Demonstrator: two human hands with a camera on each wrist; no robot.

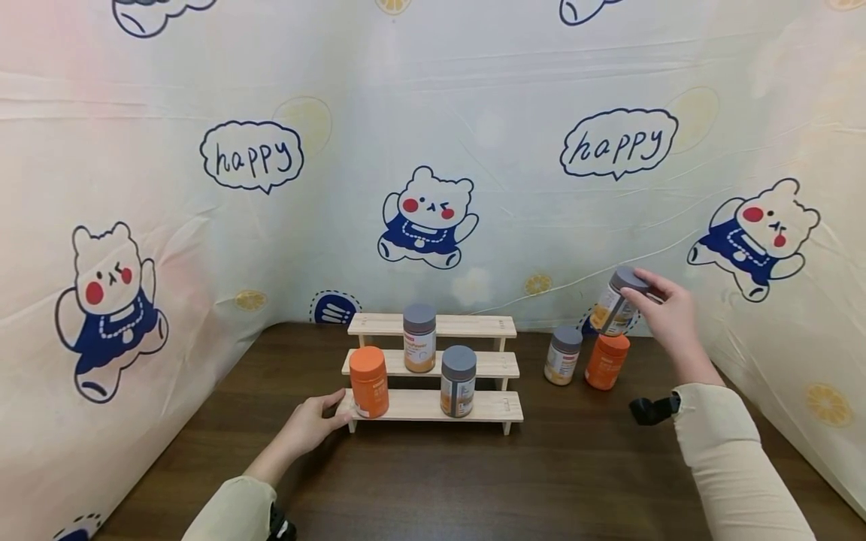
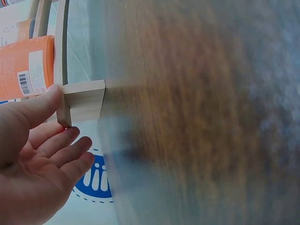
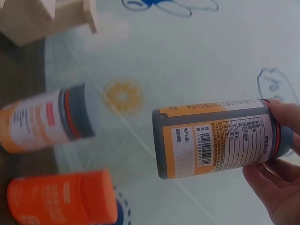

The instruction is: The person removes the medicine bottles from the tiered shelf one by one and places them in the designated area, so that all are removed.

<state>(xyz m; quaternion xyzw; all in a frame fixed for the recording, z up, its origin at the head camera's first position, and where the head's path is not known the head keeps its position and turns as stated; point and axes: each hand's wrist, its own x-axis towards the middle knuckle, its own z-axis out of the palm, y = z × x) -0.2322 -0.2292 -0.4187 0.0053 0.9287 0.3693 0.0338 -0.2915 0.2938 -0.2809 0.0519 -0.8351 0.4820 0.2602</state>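
Right arm reaches forward from the lower right, sleeve (image 1: 734, 458) at the wrist, forearm angled up and inward. Right hand (image 1: 668, 309) holds a grey-lidded jar (image 1: 612, 304) by its lid, thumb and fingers round it; jar is off the tabletop (image 1: 433, 481), a bit tilted, base down, at the right near the patterned cloth (image 1: 501, 218). In the head view it sits right above a standing orange jar (image 1: 607, 364); right wrist view shows a gap between them. Another grey-lidded jar (image 1: 562, 357) stands just beside the orange one.

Left arm comes in low from the left. Left hand (image 1: 313, 425) pinches the left end of the wooden stand's (image 1: 413, 406) bottom step, thumb and index at the edge, other fingers loosely bent, off the wood. On the stand: orange tub (image 1: 369, 383) bottom step left, grey-capped tub (image 1: 458, 385) same step further right, third tub (image 1: 419, 342) middle step.

Hard to see: right hand cut by its wrist frame's edge, some fingers hidden behind the lid. Tabletop blurred in left wrist view, tubs cropped. Small label print unreadable.
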